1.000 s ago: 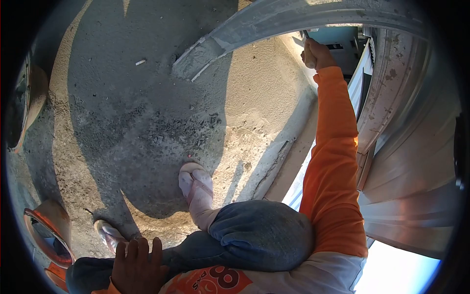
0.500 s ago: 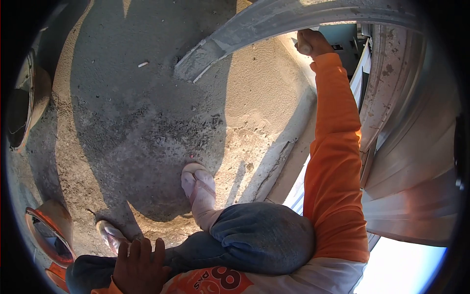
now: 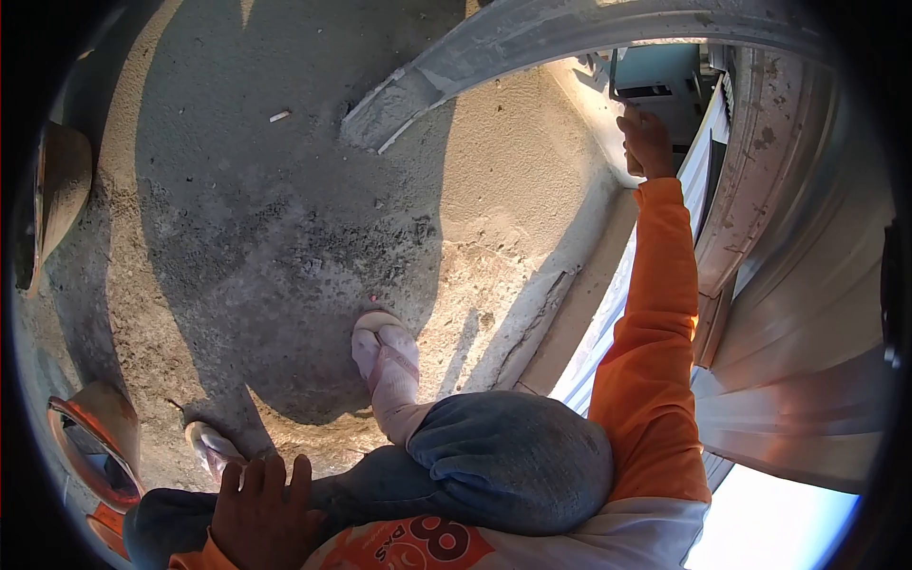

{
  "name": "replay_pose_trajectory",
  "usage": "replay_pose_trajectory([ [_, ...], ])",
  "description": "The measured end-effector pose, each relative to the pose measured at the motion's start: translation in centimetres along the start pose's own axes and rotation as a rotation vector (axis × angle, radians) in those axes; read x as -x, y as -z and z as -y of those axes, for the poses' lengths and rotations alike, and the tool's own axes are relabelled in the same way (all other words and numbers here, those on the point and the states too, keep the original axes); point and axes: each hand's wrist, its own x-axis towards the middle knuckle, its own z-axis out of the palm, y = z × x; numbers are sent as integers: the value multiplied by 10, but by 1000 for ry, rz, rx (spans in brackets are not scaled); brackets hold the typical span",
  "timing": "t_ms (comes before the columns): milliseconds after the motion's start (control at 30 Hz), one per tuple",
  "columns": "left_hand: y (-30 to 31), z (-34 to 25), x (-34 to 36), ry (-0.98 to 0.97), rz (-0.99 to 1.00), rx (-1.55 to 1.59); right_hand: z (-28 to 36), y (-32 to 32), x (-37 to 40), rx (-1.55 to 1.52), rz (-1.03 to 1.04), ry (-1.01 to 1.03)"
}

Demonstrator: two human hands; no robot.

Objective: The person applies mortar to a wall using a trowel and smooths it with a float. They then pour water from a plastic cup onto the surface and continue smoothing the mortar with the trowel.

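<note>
My right hand, at the end of an outstretched orange sleeve, is closed around the handle of what looks like a trowel. Its thin dark metal part points away from me, seen nearly edge-on. The hand is beside a plastered wall edge, below a curved grey metal frame; whether the tool touches the wall cannot be made out. My left hand lies on my left thigh in blue jeans, fingers spread and holding nothing.
Rough concrete floor spreads before my sandalled feet. One end of the curved frame lies on it. Two buckets, one grey-brown and one orange-rimmed, stand at left. Corrugated metal sheets are close on my right.
My right hand has moved down and to the right with the tool, and its wrist has turned, so the metal part now shows. The left hand has barely moved.
</note>
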Motion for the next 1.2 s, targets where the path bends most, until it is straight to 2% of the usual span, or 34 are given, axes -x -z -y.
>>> replay_pose_trajectory([
  [33,0,1,-1,-4,5,1,-6,0,-17,3,2,-5],
  [100,0,2,-2,10,14,25,-2,0,-33,269,32,60],
  [233,-3,-1,-4,18,8,34,20,0,-61,404,106,76],
  [267,-5,-1,-4,20,4,40,43,7,-52,540,198,162],
  [300,-6,-1,-4,22,-1,45,38,0,-62,539,199,162],
  [367,-5,-2,-5,29,17,43,32,-14,-81,845,64,507],
  [467,-7,-1,-6,27,24,38,43,-27,-83,917,148,399],
  [567,-2,-2,-7,1,38,24,47,-33,-78,918,208,330],
  [633,3,-4,-8,-13,52,14,39,-41,-77,849,168,252],
  [733,2,-5,-7,0,61,9,41,-48,-62,849,86,371],
  [833,-6,-1,-4,6,84,66,62,-41,-44,856,172,349],
  [900,-14,0,-2,-46,-33,20,64,-46,-34,842,167,335],
  [967,-16,1,-1,-47,-47,24,56,-50,-26,827,156,320],
  [1033,-18,1,-1,-45,-62,27,39,-62,-20,752,31,321],
  [1067,-18,2,-1,-47,-69,33,37,-58,-14,751,31,320],
  [1167,-20,3,2,-45,-88,38,31,-32,23,675,66,486],
  [1200,-20,4,2,-42,-101,35,34,-18,37,577,74,442],
])
